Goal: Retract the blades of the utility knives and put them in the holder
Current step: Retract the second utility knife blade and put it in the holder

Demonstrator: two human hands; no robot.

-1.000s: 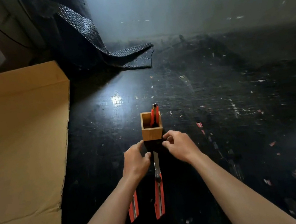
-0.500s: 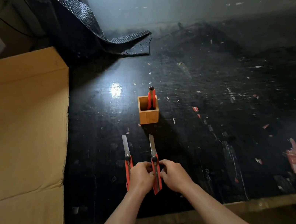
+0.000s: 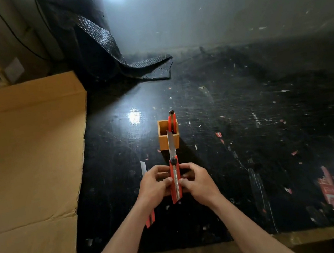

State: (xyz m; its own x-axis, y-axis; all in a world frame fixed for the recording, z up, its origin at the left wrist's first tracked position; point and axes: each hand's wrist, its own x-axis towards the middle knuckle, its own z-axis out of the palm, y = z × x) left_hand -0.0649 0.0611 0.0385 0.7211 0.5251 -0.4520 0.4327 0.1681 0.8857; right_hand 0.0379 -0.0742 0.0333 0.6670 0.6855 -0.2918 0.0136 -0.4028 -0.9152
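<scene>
I held a red knife (image 3: pixel 176 181) up over the black table (image 3: pixel 250 135) with both hands. My left hand (image 3: pixel 154 186) pinched its left side, and my right hand (image 3: pixel 199 181) pinched its right side. My fingers were closed tight on it. Its blade (image 3: pixel 171 144) was still out, long and shiny, and it pointed to 12 o'clock, at the box (image 3: pixel 168 134). The blade tip looked like it lay over the near wall of the box, but I could not tell if it touched.

The box was small, made of wood, and open on top. It stood just past my hands at 12 o'clock. One knife (image 3: pixel 172 122) stood in it already, leaning in the right side. The left side of the box had room.

Another knife (image 3: pixel 147 195) lay flat on the table at 9 o'clock from my left hand, partly hidden under my wrist. Its blade stuck out too.

A big flat cardboard (image 3: pixel 26 170) covered the table's left part, and its edge ran near that knife at 9 o'clock. The near edge of the table (image 3: pixel 310 235) was at 6 o'clock, under my arms. From 1 o'clock to 4 o'clock the table was wide, with only little scraps. A dark bumpy mat (image 3: pixel 106 55) drooped down far off at 11 o'clock.
</scene>
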